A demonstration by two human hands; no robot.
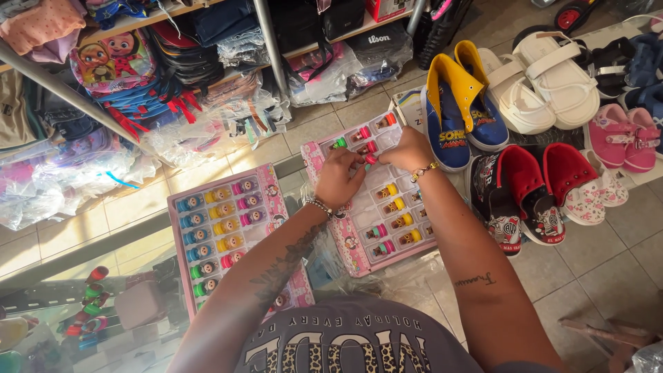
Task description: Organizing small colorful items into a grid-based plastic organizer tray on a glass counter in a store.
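1. Head view: both hands meet over the far end of a pink display tray [359, 257] of small toy figures, which lies on a glass table [103, 255]. The left hand [338, 176] has its fingers curled down on the tray near a green figure [339, 144]. The right hand [409, 149] pinches together on a small pink figure [371, 159] just above the clear plastic pockets.
2. The tray looks to sit tilted, with its right edge past the table towards the shoes [518, 193]; pressing on it could tip it and spill the loose yellow and pink figures [397, 205].
3. The pinched figure is tiny and round, so I judge it could slip and roll onto the tiled floor [594, 269].
4. A second pink tray [273, 200], nearer left and fuller, lies just beside the left forearm; an elbow shift could nudge it.
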